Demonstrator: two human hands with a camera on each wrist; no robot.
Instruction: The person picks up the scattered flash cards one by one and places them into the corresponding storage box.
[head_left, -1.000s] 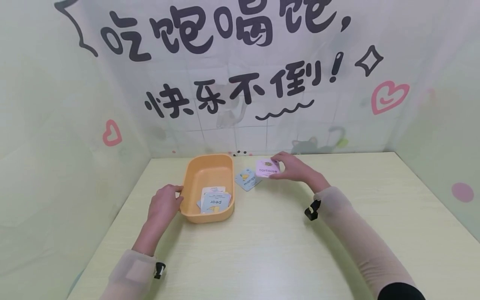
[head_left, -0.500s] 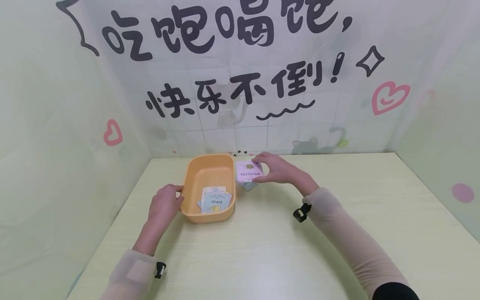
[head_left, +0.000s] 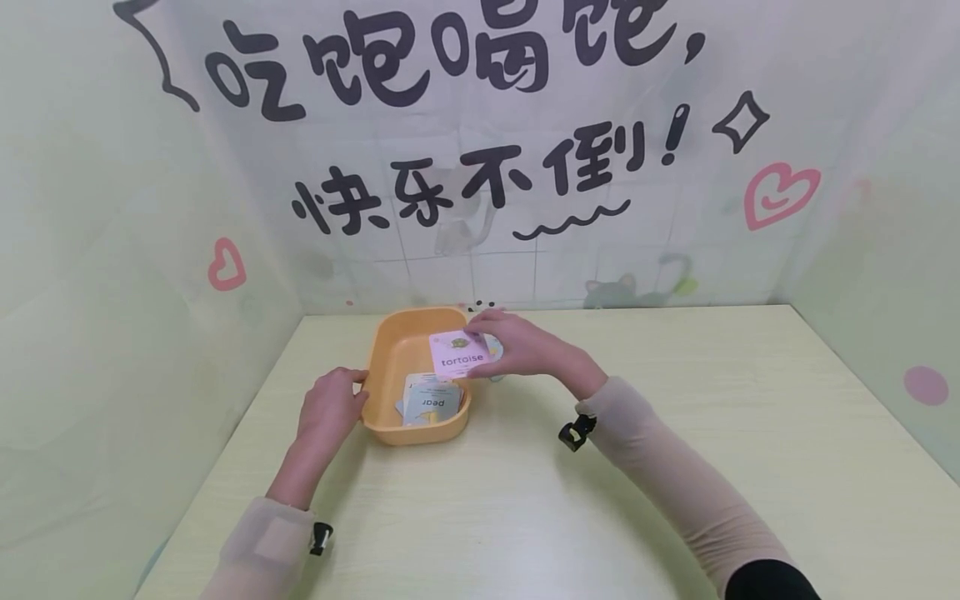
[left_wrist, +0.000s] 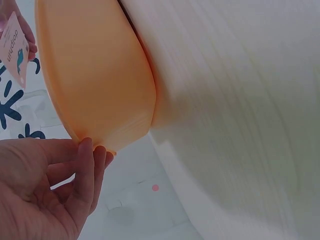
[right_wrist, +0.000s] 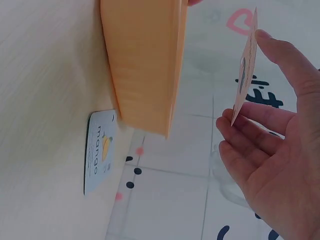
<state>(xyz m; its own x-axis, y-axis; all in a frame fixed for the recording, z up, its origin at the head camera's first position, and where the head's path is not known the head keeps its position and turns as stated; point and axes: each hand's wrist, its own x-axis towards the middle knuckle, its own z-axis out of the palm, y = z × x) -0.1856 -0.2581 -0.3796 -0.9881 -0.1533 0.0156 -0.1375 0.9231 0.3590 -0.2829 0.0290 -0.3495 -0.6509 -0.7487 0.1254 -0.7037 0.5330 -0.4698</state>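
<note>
Orange tub (head_left: 390, 350): smooth matt plastic. Tortoise card (head_left: 459, 353): glossy paper. Table (head_left: 525, 500): pale wood-grain, matt.

Sheer beige sleeves cover both forearms, with black clips at the wrists and bare hands.

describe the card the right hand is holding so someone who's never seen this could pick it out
Start at the orange tub on the pale wooden table; the left hand touches its left rim. Over the tub's right rim, the right hand pinches a pink card. It reads "tortoise" and is held in the air, unlike the "pear" card lying inside the tub.
</note>
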